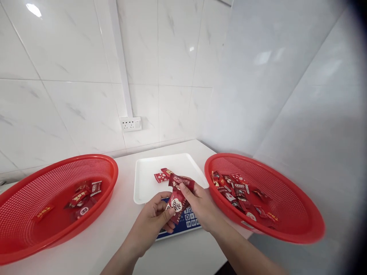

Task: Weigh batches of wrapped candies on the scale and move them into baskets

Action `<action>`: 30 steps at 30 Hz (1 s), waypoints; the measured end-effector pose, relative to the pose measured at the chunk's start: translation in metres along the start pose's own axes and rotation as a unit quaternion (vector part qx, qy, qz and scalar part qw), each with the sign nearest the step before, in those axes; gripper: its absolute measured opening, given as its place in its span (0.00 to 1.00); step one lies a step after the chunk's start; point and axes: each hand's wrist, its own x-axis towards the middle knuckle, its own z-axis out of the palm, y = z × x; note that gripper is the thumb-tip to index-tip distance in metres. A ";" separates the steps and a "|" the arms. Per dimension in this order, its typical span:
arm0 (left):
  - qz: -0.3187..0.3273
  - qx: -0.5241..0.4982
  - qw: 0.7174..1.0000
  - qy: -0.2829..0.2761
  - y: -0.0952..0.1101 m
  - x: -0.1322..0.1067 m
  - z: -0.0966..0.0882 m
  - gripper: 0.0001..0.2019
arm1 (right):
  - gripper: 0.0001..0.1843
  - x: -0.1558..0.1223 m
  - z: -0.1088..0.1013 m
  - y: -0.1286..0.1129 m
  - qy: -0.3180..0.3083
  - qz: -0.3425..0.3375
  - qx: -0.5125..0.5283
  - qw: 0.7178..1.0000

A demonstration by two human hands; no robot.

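My left hand (pixel 153 221) and my right hand (pixel 200 206) meet over the front of a scale. My left fingers pinch a red candy packet with a white round mark (pixel 175 201). My right fingers pinch another red wrapped candy (pixel 180 180) just above it. Two more red candies (pixel 162 175) lie on the scale's white tray (pixel 149 179). The scale's blue keypad (pixel 190 220) shows under my hands.
A red mesh basket (pixel 43 229) at the left holds several red candies (pixel 83 196). A second red mesh basket (pixel 301 225) at the right holds several more candies (pixel 241 193). A wall socket (pixel 131 123) sits on the tiled wall behind. The white counter ends close at the right.
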 end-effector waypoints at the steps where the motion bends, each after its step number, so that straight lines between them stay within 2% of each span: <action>1: 0.001 0.002 1.000 0.004 0.001 -0.001 0.000 0.24 | 0.21 -0.001 -0.002 0.000 0.013 0.000 0.003 1.000; 3: 0.004 0.007 1.000 0.025 0.004 -0.002 0.000 0.24 | 0.21 -0.002 -0.006 0.001 0.028 0.008 0.020 0.999; 6: 0.020 0.014 0.996 0.089 0.010 -0.002 -0.006 0.26 | 0.23 -0.004 -0.014 0.002 0.049 0.031 0.041 0.997; 11: 0.061 0.057 0.980 0.179 0.020 0.003 -0.024 0.28 | 0.23 -0.006 -0.029 0.008 0.077 0.032 0.053 0.995; 17: 0.089 0.178 0.945 0.259 0.012 0.009 -0.042 0.26 | 0.21 -0.008 -0.040 0.013 0.060 0.064 0.074 0.993; 20: 0.073 0.252 0.926 0.270 0.006 0.010 -0.042 0.21 | 0.23 -0.006 -0.040 0.012 0.048 0.073 0.088 0.992; 22: 0.058 0.277 0.921 0.268 0.006 0.011 -0.040 0.19 | 0.28 -0.002 -0.038 0.008 0.048 0.082 0.107 0.990; 27: 0.051 0.283 0.919 0.268 0.010 0.018 -0.035 0.17 | 0.48 0.011 -0.032 -0.003 0.040 0.123 0.143 0.981; 30: 0.046 0.292 0.918 0.263 0.008 0.020 -0.037 0.15 | 0.50 0.010 -0.034 -0.004 0.034 0.162 0.134 0.977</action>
